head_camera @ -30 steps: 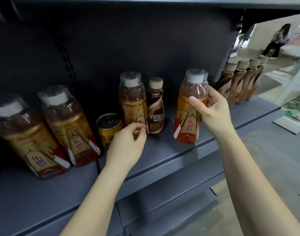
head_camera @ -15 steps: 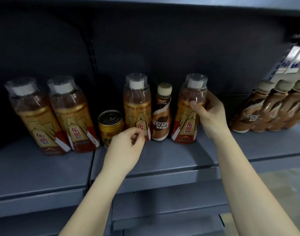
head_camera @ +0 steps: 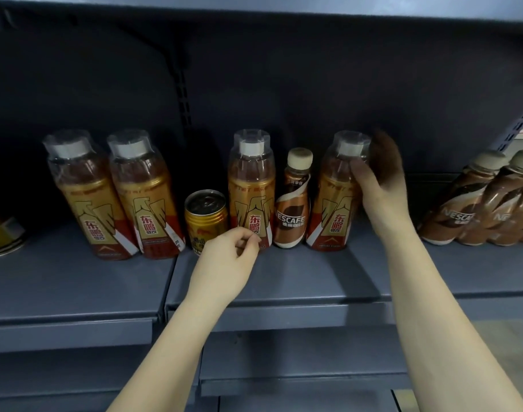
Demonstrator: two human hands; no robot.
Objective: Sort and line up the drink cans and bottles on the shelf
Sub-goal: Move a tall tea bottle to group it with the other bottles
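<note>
In the head view, a row of drinks is seen standing on the grey shelf (head_camera: 284, 281): two big orange bottles (head_camera: 114, 197) at the left, then a gold can (head_camera: 206, 218), another orange bottle (head_camera: 251, 191), a small coffee bottle (head_camera: 292, 203) and one more tall orange bottle (head_camera: 334, 197). The top of that last bottle is held by the right hand (head_camera: 379, 185), its fingers (head_camera: 359, 171) curled round it. The left hand (head_camera: 227, 263) is kept low in front of the can and middle bottle, fingers clenched on nothing, while more coffee bottles (head_camera: 477, 209) are seen leaning at the far right.
</note>
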